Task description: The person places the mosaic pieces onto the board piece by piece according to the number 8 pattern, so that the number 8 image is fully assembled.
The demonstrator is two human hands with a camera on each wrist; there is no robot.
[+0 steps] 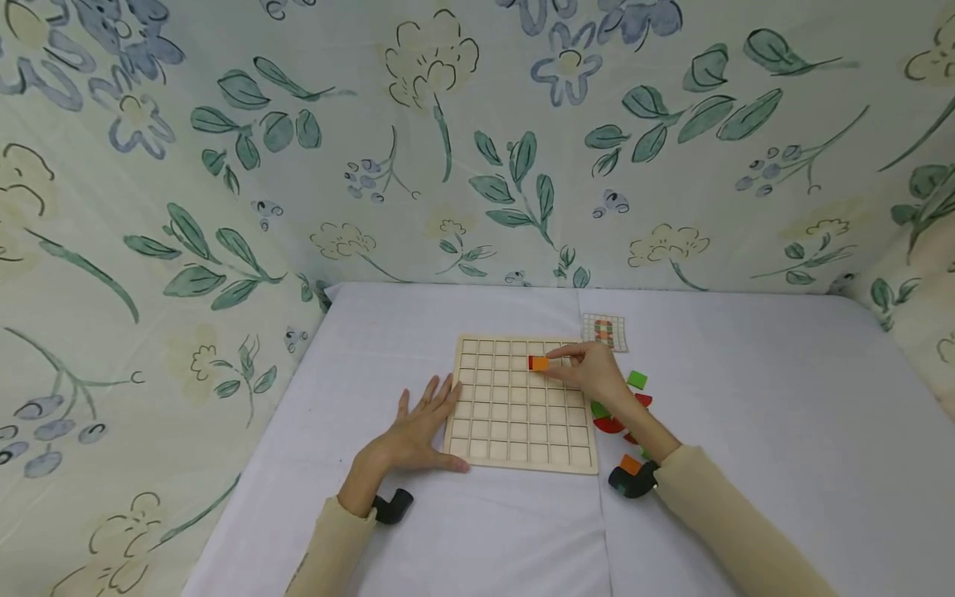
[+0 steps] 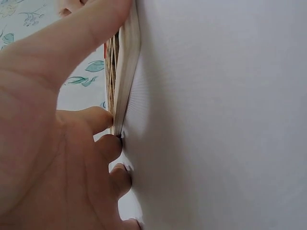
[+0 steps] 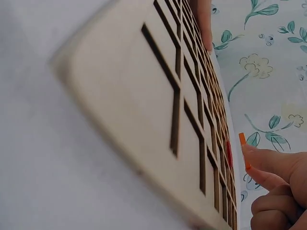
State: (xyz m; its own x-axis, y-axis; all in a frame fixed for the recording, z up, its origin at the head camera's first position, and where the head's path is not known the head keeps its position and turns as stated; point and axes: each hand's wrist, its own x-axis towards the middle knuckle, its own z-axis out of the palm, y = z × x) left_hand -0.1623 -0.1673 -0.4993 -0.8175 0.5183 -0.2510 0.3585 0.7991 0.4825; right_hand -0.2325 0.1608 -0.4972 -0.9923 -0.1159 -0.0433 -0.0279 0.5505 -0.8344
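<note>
A light wooden grid board (image 1: 520,431) lies on the white-covered table. Between thumb and forefinger, my right hand (image 1: 597,375) pinches an orange tile (image 1: 540,364) over the upper middle of the board. In the right wrist view the tile (image 3: 244,151) is edge-on, above the grid. A red piece (image 3: 229,154) lies in a cell close by; most of it is covered by the orange tile in the head view. My left hand (image 1: 418,435) rests along the board's left edge with fingers spread, its thumb at the near left corner.
Right of the board lie several loose pieces, among them a green tile (image 1: 637,380), a red curved piece (image 1: 608,425) and an orange tile (image 1: 630,463), partly under my right forearm. A small pattern card (image 1: 604,332) lies behind the board's far right corner. Flowered cloth (image 1: 448,207) hangs behind the table.
</note>
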